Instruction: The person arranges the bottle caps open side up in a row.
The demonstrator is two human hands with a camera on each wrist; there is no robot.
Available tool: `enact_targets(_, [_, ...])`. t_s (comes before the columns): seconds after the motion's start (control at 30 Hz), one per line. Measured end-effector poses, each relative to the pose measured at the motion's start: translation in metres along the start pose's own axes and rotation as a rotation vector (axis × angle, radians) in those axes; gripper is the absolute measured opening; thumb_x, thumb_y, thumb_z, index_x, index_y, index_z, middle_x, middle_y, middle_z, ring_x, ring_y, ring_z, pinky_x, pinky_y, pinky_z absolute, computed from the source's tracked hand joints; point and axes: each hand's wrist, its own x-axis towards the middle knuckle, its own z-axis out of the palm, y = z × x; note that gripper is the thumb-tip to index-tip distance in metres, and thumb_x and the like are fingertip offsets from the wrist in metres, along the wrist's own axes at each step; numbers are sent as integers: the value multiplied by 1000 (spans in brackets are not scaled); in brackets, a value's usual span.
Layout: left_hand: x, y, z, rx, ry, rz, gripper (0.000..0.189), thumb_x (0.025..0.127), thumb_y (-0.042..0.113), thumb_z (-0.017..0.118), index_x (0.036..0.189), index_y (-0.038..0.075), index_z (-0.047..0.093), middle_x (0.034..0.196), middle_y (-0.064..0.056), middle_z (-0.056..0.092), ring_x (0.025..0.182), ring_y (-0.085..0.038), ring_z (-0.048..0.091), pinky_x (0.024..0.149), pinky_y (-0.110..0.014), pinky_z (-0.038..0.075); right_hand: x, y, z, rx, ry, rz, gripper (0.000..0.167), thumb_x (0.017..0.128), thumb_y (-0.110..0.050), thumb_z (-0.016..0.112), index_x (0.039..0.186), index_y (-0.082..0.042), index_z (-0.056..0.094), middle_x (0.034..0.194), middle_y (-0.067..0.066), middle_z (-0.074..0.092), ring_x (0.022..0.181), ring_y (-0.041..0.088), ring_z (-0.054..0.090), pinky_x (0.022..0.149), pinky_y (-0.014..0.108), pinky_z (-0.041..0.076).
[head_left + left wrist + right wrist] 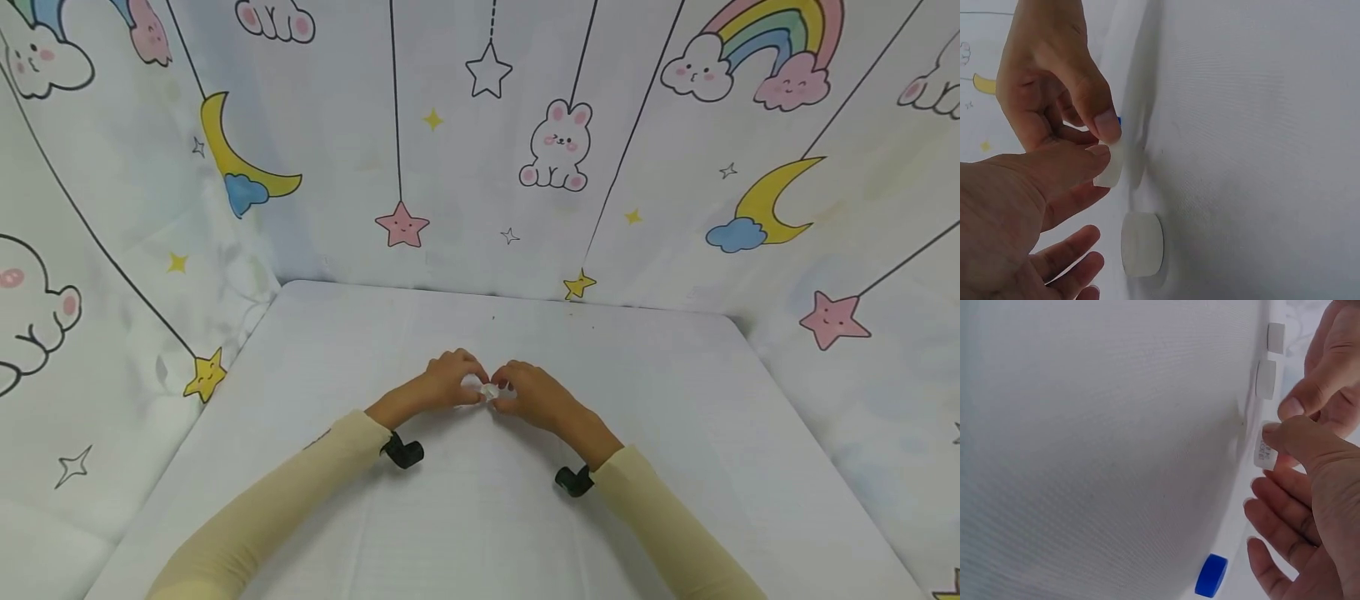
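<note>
My left hand and right hand meet over the middle of the white table. Between them is a small white bottle cap, with dark printed lettering on the side facing the right wrist view. Both hands pinch it, thumbs at its near face, the two thumb tips close together. The other fingers of the right hand spread loosely below the cap in the right wrist view; those of the left hand hang loosely curved in the left wrist view. Fingers hide part of the cap.
A white cap stands on the table beside the left hand. Two white caps show beyond the hands in the right wrist view, and a blue cap lies on the right hand's side. Patterned fabric walls enclose the table.
</note>
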Motion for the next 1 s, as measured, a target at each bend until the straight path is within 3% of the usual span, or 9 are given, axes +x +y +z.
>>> enact_targets(0.2, [-2, 4, 5, 80, 9, 46, 28, 95, 22, 79, 122, 13, 75, 138, -15, 60, 129, -38, 55, 104, -61, 43, -2, -1, 2, -3, -13, -3, 32, 94, -26, 82, 121, -12, 72, 109, 0, 69, 102, 19, 66, 96, 37, 56])
enact_targets(0.4, [-5, 8, 8, 157, 35, 96, 27, 94, 22, 81, 120, 14, 75, 120, -11, 65, 108, -30, 58, 93, -50, 48, -3, 1, 5, -30, -12, -16, 31, 95, -26, 82, 122, -12, 73, 109, -2, 70, 103, 16, 66, 98, 36, 56])
enact_targets(0.57, [-5, 10, 9, 206, 25, 103, 28, 94, 23, 81, 119, 14, 75, 107, -7, 65, 93, -22, 53, 82, -39, 45, -3, 2, 6, -50, -6, -29, 31, 94, -27, 82, 121, -13, 73, 108, -2, 70, 104, 16, 66, 99, 36, 56])
enact_targets(1.0, [-5, 17, 10, 206, 21, 96, 27, 92, 22, 83, 116, 10, 76, 103, -7, 64, 91, -21, 52, 81, -38, 44, -5, 2, 6, -58, -8, -42, 30, 94, -28, 82, 118, -12, 74, 106, -2, 70, 102, 15, 66, 97, 36, 56])
